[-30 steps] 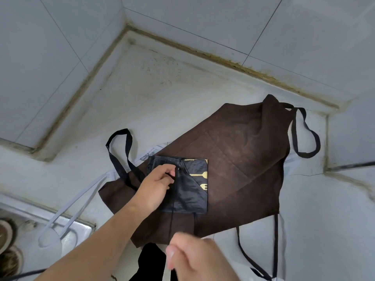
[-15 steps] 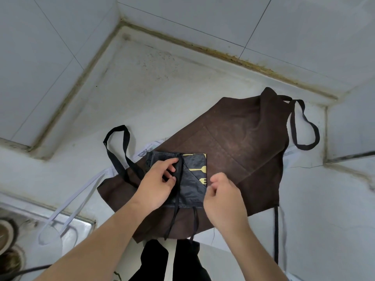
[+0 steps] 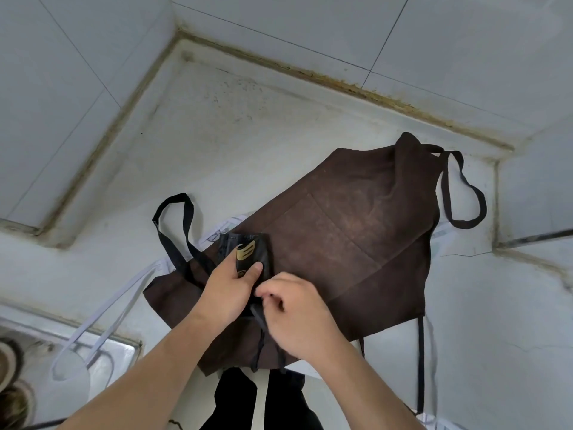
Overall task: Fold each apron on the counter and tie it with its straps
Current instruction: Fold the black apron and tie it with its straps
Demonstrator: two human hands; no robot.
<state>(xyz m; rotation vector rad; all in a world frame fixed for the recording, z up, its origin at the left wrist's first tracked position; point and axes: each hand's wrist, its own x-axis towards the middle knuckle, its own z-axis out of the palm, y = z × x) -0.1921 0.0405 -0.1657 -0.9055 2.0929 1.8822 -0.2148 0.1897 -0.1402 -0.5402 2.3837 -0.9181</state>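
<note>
On the brown apron (image 3: pixel 356 231), near its left edge: a folded dark apron bundle (image 3: pixel 248 252) clamped in both grips.

Left hand (image 3: pixel 226 287) wrapped around the bundle, thumb (image 3: pixel 252 270) pressed on its front face just below a gold printed mark, fingers behind; grip narrow and full of cloth. Right hand (image 3: pixel 297 311) just beside and touching, fingers curled, pinching a thin dark strap (image 3: pixel 259 339) that hangs down from the bundle's lower end. Bundle small, upright, slightly glossy and creased. Beneath, spread flat on the pale stained desk (image 3: pixel 248 144): matte brown fabric with fold lines, black strap loops at far right and left. White straps (image 3: pixel 102 324) trailing left toward a metal sink (image 3: pixel 117 352).
</note>
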